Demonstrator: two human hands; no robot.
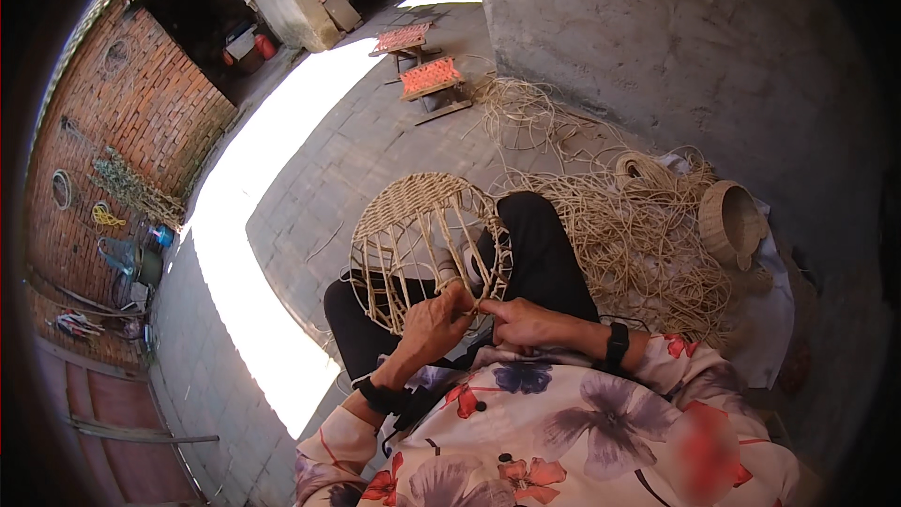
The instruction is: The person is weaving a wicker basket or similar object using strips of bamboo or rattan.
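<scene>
A round, partly woven piece of straw cord (419,202) rests over my lap, between my dark-trousered knees. Its far side is densely woven; toward me only spaced strands stretch to the rim. My left hand (439,321) is closed at the near rim, thumb and fingers pinched on it. Beside it, my right hand (526,324) has its index finger reaching to the same spot on the rim, the other fingers curled. The hands nearly meet there. The bit of cord between the fingertips is too small to make out clearly.
A large heap of loose straw cord (624,244) lies on the floor to my right, with a woven basket (730,225) beside it. Two low stools with red woven seats (430,78) stand ahead. A grey wall (648,38) rises at right, a brick wall (141,94) at left.
</scene>
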